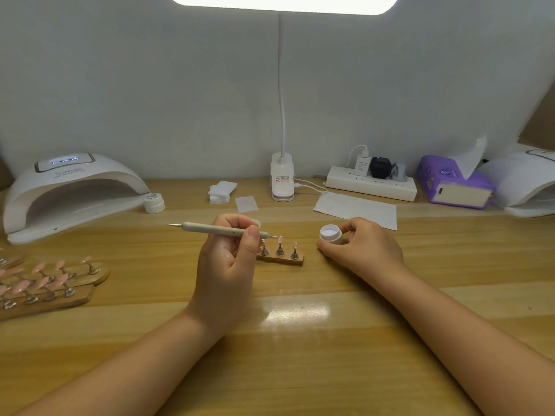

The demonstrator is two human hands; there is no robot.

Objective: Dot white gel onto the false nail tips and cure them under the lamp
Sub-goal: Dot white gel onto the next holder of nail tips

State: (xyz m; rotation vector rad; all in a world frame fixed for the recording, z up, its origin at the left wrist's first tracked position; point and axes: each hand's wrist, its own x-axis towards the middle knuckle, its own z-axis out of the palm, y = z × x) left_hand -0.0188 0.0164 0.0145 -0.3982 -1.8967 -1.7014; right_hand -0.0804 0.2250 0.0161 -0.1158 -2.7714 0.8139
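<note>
Head view only. My left hand (229, 259) pinches a dotting pen (220, 230) between thumb and curled fingers, pen lying nearly level, its near metal tip just above the leftmost visible nail tip. My right hand (365, 249) holds a small open jar of white gel (331, 234) between thumb and fingertips, jar resting on the wooden table (300, 340), just right of the stand. Small wooden stand (282, 260) sits between my hands, carrying pink false nail tips (280, 239) upright on metal pegs; three show clearly, the rest hidden behind my left hand. Curing lamp (72, 190) sits far left at the back of the table, display lit, opening toward me, well apart from the stand. A closed white jar (154, 202) stands just beside its right foot. More stands with pink tips (45, 283) lie at the left edge. Behind: white pads (220, 192), clip lamp base (282, 181), paper sheet (356, 209), power strip (372, 184), purple tissue pack (453, 184), second lamp (525, 184) at far right.
</note>
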